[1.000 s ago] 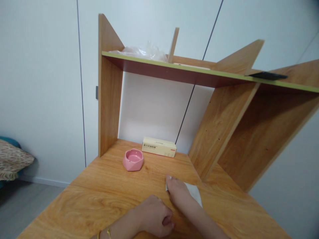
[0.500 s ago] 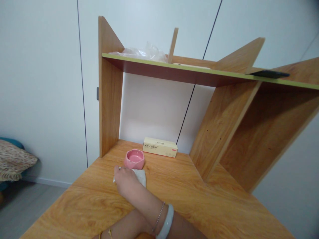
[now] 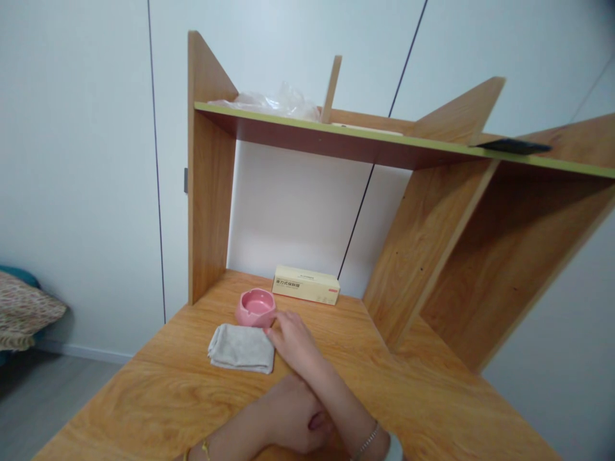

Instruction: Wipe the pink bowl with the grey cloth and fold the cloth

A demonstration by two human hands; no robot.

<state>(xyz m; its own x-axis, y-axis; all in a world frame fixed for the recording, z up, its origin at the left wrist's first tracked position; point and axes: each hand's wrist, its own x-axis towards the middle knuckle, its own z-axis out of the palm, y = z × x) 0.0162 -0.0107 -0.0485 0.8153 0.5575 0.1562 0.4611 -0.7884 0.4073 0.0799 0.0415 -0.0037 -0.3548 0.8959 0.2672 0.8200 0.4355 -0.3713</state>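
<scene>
Grey cloth [image 3: 243, 349] lies folded before the pink ashtray [image 3: 254, 315], apparently leaving its right side to my half-spread right hand [image 3: 293, 337], my left hand [image 3: 292, 413] curled farther from it.

Left forearm [image 3: 240, 432]: thin gold-coloured bracelet [image 3: 206, 449]; right forearm [image 3: 340, 403]: fine silvery bracelet [image 3: 369, 439], broader whitish bangle [image 3: 394, 448] beside it
</scene>
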